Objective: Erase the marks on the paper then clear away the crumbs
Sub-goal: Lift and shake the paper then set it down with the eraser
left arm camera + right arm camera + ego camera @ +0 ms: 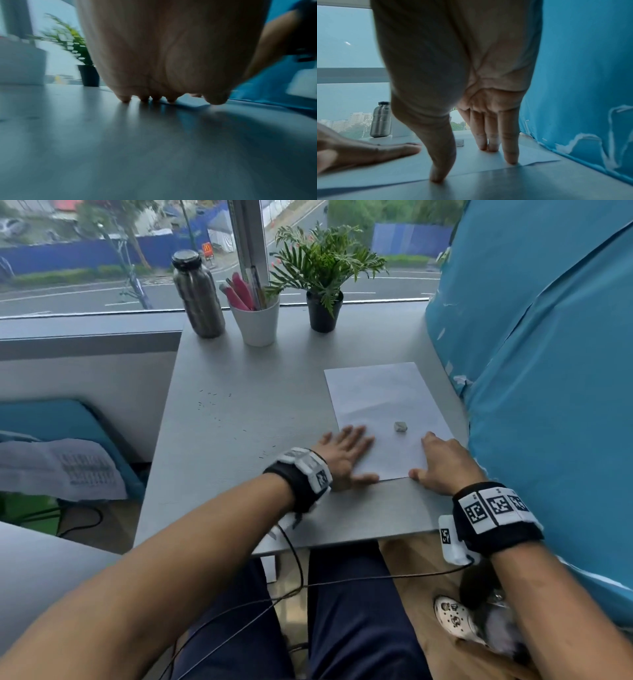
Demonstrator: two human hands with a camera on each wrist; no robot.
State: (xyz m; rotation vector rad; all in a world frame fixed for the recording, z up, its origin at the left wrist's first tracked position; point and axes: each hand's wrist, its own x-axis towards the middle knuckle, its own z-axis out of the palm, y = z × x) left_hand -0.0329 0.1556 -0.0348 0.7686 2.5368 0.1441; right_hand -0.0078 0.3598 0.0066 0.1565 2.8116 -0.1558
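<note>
A white sheet of paper (pixel 383 402) lies on the right side of the grey table (pixel 239 378). A small grey eraser (pixel 400 426) rests loose on the sheet, between my two hands. My left hand (pixel 346 453) lies flat with straight fingers on the paper's near left corner. My right hand (pixel 442 463) presses its straight fingertips (pixel 510 159) on the paper's near right edge, thumb at the near edge. Dark eraser crumbs (pixel 212 402) are scattered on the table left of the paper. In the right wrist view the eraser (pixel 460 142) shows beyond my thumb.
A steel bottle (pixel 198 296), a white cup of pens (pixel 257 320) and a potted plant (pixel 323 302) stand along the window at the back. A blue covered surface (pixel 548 371) rises close against the table's right side. The table's near edge (pixel 342 542) is above my lap.
</note>
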